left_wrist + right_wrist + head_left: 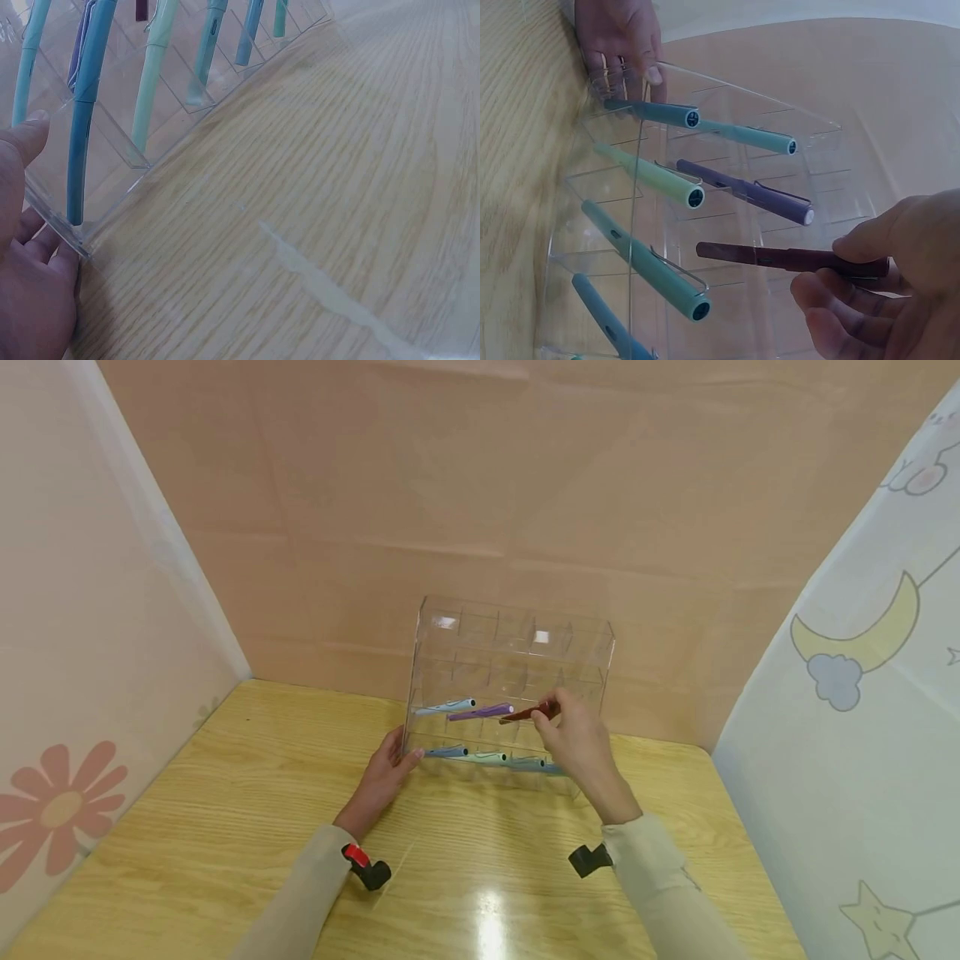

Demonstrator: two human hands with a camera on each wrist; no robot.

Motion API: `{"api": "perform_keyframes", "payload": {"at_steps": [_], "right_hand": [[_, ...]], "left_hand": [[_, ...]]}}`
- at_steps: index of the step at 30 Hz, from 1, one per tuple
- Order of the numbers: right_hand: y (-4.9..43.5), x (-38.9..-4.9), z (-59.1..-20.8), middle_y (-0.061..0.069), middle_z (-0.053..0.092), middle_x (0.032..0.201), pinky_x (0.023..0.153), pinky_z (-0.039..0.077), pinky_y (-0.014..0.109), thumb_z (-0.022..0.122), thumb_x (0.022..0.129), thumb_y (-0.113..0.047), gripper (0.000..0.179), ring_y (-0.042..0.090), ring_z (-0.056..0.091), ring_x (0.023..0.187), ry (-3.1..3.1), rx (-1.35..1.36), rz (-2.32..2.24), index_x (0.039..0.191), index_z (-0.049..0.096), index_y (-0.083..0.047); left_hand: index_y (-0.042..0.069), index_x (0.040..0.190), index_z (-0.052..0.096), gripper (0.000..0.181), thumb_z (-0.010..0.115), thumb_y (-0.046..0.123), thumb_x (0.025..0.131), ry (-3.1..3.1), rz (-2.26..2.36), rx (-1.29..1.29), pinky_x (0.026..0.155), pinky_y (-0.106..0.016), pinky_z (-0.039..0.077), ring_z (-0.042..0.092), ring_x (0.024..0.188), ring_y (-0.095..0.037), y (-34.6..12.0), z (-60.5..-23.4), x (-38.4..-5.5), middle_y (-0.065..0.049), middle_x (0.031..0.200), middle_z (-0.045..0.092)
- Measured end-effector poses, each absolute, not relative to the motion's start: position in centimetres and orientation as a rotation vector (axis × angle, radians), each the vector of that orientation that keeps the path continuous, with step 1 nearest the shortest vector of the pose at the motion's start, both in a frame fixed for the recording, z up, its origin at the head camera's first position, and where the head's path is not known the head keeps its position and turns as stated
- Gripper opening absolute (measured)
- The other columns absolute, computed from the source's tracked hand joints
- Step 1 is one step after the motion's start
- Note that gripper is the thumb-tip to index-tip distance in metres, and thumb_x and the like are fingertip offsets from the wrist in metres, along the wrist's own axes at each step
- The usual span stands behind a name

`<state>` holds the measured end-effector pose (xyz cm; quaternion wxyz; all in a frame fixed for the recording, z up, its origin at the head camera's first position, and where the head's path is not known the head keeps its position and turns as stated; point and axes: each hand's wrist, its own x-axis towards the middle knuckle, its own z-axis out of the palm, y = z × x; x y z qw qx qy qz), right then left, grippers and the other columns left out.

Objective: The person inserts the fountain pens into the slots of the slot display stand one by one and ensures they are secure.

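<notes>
A clear acrylic pen rack (510,652) with stepped rows of compartments stands tilted back on the table. My left hand (381,781) grips its lower left side, thumb in front and fingers behind. My right hand (581,743) pinches a dark red pen (780,258) by its cap end; the barrel points left into the second row from the bottom. In that row lie a light blue pen (444,707) and a purple pen (742,193). The bottom row holds a blue pen (84,120), a pale green pen (154,82), a teal pen (649,266) and others further right.
The wooden table (465,852) extends in front of the rack. Behind it hangs a brownish-orange backdrop (525,510). Patterned cloth walls stand at the left (112,610) and right (840,760). Both wrists carry small black cameras.
</notes>
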<state>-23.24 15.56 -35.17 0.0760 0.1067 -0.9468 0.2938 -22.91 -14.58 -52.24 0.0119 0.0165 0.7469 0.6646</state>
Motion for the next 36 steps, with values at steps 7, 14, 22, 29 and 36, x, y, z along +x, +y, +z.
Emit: {"api": "perform_keyframes", "payload": {"at_steps": [7,14,22,29,36], "right_hand": [[15.3,-23.8,-35.9,0.015,0.074,0.108,0.042,0.042,0.024,0.069,0.104,-0.02,0.022,0.012,0.061,0.053,-2.861,0.293,0.938,0.12,0.066,-0.005],[15.1,-24.1,-36.3,0.014,0.076,0.106,0.042,0.038,0.023,0.067,0.104,-0.02,0.022,0.014,0.058,0.053,-2.882,0.263,0.969,0.122,0.065,-0.007],[14.8,-24.4,-36.7,0.016,0.077,0.102,0.041,0.034,0.02,0.067,0.104,-0.016,0.022,0.013,0.051,0.049,-2.884,0.29,0.872,0.123,0.067,-0.004],[15.0,-24.6,-36.9,0.015,0.077,0.1,0.04,0.033,0.021,0.065,0.104,-0.015,0.021,0.012,0.051,0.048,-2.872,0.314,0.831,0.122,0.067,-0.005],[15.4,-24.5,-36.7,0.016,0.077,0.114,0.042,0.031,0.023,0.066,0.104,-0.023,0.033,0.011,0.046,0.048,-2.904,0.257,0.877,0.132,0.064,-0.006]], "left_hand": [[0.003,0.168,0.02,0.073,0.059,0.026,0.111,2.326,2.078,0.069,0.136,-0.057,0.02,0.018,0.166,-0.043,-14.5,-52.5,-23.0,-0.024,0.177,0.021],[0.003,0.169,0.02,0.073,0.059,0.026,0.111,2.332,2.081,0.066,0.136,-0.057,0.02,0.019,0.166,-0.043,-14.5,-52.4,-23.0,-0.024,0.177,0.022],[0.004,0.168,0.021,0.071,0.059,0.025,0.111,2.327,2.081,0.052,0.135,-0.058,0.021,0.02,0.166,-0.043,-14.5,-52.5,-22.9,-0.023,0.177,0.023],[0.004,0.168,0.022,0.073,0.06,0.027,0.111,2.315,2.085,0.051,0.136,-0.056,0.021,0.019,0.166,-0.042,-14.5,-52.3,-22.9,-0.023,0.177,0.022],[0.003,0.168,0.02,0.072,0.059,0.026,0.111,2.332,2.062,0.026,0.135,-0.057,0.021,0.019,0.166,-0.043,-14.5,-52.2,-22.8,-0.023,0.177,0.021]]}}
